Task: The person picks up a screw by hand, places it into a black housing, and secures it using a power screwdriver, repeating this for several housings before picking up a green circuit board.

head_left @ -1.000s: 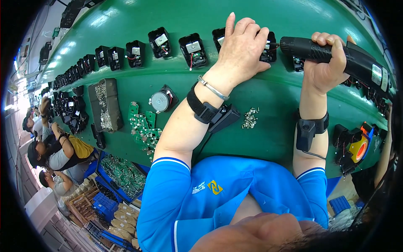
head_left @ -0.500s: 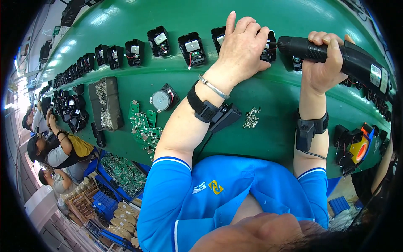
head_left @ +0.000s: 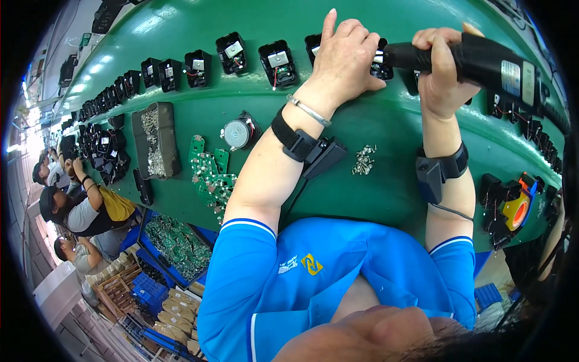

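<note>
My left hand (head_left: 345, 65) grips a black plastic housing (head_left: 382, 72) on the green bench, its thumb on the near side and fingers over the far side. My right hand (head_left: 445, 78) is wrapped round a black electric screwdriver (head_left: 496, 65), held nearly level. The driver's nose meets the housing's open face beside my left fingertips; the bit itself is hidden. Left of my hand stands another open housing (head_left: 278, 63) with a white-labelled part, a small green board and thin wires. Small screws (head_left: 363, 160) lie in a loose pile between my forearms.
A long row of similar housings (head_left: 169, 75) runs along the bench's far side. Nearer are a dark tray (head_left: 158, 142) of screws, a round speaker (head_left: 237, 133) and green circuit boards (head_left: 208, 172). A yellow-and-blue tape dispenser-like thing (head_left: 517, 208) sits right. Co-workers (head_left: 84, 205) sit left.
My right hand and the screwdriver have moved left, bringing the driver's nose against the housing. My left hand stays at the housing, shifted slightly left.
</note>
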`<state>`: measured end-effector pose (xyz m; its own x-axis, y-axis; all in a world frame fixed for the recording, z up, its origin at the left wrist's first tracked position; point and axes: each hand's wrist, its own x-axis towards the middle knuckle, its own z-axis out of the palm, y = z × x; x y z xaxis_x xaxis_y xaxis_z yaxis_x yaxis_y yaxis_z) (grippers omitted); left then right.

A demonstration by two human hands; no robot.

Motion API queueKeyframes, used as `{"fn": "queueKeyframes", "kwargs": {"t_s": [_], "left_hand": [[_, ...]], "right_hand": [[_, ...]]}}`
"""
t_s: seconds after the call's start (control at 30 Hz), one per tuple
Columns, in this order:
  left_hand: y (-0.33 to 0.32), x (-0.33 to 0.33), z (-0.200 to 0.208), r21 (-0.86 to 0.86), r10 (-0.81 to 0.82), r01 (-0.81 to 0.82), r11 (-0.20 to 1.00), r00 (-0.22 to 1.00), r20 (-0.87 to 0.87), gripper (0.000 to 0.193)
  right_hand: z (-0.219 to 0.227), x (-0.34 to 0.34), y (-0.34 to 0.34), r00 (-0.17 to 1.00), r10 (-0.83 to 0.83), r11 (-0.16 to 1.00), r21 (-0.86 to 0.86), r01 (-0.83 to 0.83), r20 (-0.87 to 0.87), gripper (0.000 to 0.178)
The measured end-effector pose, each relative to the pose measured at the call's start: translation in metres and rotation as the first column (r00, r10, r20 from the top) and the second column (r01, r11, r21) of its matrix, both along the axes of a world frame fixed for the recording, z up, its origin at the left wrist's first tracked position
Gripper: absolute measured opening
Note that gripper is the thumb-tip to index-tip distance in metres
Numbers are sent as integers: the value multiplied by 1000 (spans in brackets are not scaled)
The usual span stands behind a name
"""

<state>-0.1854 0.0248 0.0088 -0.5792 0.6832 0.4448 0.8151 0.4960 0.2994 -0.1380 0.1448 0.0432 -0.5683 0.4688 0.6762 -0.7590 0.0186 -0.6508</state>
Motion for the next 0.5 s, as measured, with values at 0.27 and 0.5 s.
{"fn": "queueKeyframes", "kwargs": {"t_s": [0.27, 0.5], "left_hand": [[-12, 25, 39, -5, 27, -28, 1000, 993, -115, 45], [-33, 90, 14, -18, -331, 345, 939, 913, 240, 11]], "right_hand": [[40, 71, 46, 963, 262, 946, -180, -268, -59, 32], [28, 104, 44, 982, 187, 962, -211, -176, 33, 35]]}}
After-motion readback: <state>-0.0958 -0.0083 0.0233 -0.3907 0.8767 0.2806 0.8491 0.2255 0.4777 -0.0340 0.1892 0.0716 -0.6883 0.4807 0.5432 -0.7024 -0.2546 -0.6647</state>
